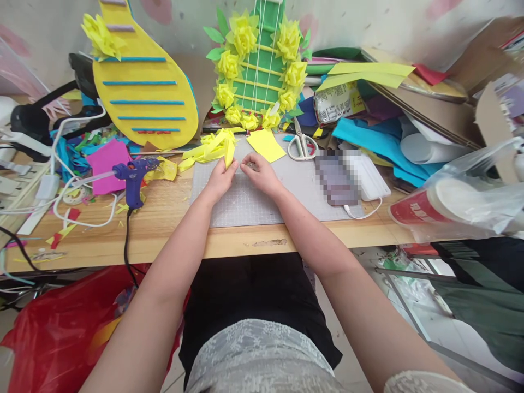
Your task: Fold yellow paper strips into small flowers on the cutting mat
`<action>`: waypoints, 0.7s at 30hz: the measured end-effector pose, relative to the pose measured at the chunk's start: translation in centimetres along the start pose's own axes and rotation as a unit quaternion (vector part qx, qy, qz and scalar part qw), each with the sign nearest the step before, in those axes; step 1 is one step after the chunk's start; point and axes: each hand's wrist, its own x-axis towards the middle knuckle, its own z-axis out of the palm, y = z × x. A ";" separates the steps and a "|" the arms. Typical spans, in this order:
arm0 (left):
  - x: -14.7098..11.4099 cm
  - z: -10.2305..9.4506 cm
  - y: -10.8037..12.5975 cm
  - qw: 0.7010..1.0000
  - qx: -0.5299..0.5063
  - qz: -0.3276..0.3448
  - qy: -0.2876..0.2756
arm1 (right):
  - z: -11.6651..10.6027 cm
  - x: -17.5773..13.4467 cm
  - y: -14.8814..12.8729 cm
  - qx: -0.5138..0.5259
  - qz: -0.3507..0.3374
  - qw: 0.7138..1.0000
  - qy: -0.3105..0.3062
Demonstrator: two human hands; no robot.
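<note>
Folded yellow paper (229, 153) stands upright in my left hand (221, 179), pinched between the fingers. Just to its right, my right hand (261, 174) has its fingers curled in, and whatever they hold is too small to make out. Both hands are over the grey cutting mat (254, 210), close together but apart. Behind my left hand is a pile of cut yellow paper pieces (204, 148). A flat yellow paper sheet (266, 145) lies beyond my right hand, with white-handled scissors (302, 146) to the right of it.
A purple glue gun (133, 180) with its cable stands at left, by a magenta paper (108, 164). Yellow (143, 101) and green (262, 76) instrument-shaped crafts lean at the back. At right are a white power bank (368, 177), a bagged cup (421, 204) and stacked cardboard (429, 112).
</note>
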 end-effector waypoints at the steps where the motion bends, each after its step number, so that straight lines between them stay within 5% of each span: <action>1: -0.2 0.1 0.3 1.000 -0.016 -0.007 -0.001 | -0.2 0.1 0.0 0.019 0.011 1.000 0.013; 4: -0.7 0.0 1.0 0.996 -0.084 -0.031 -0.019 | -1.2 0.2 0.0 0.125 0.066 0.989 0.048; 8: -0.9 -0.3 1.5 0.974 -0.177 -0.086 -0.114 | -2.0 0.2 -0.4 0.249 0.143 0.956 0.053; 13: -1.1 -0.1 1.6 0.954 -0.188 -0.135 -0.192 | -1.1 0.0 -1.1 0.316 0.130 0.939 0.033; 21: -0.9 0.1 1.3 0.946 -0.161 -0.155 -0.235 | -0.3 0.3 -0.3 0.349 0.120 0.928 0.050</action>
